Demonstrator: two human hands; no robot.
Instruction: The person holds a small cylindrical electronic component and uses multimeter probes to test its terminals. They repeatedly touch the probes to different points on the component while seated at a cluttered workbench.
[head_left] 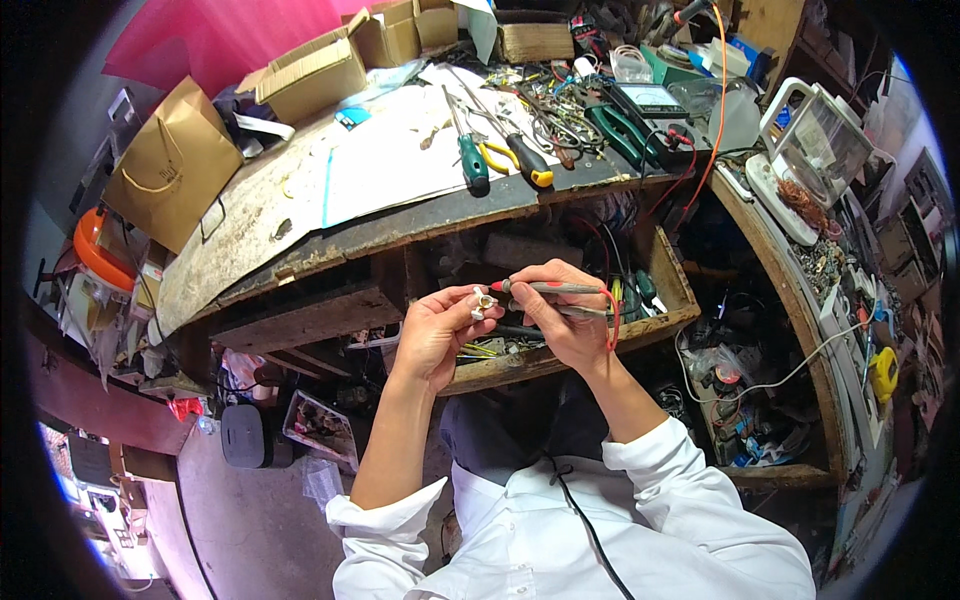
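Over the open drawer (683, 312) of the workbench, my left hand (437, 335) pinches a small white part with a metal ring (482, 301) between thumb and fingers. My right hand (566, 325) is closed around a grey-and-red test probe (556, 287), its red tip close to the white part; whether it touches I cannot tell. A second grey probe (585, 312) lies lower in the same hand. From the probes a red lead (614, 325) curves down. An analog multimeter (648, 98) stands at the back right of the bench, with leads at its front.
A green screwdriver (472, 160) and a yellow-and-black screwdriver (533, 168) lie on white paper (390, 155). Green-handled pliers (620, 135) sit beside them. An orange cord (719, 110) hangs at right. Left are a brown paper bag (180, 165) and cardboard boxes (315, 80). Loose parts fill the right shelf.
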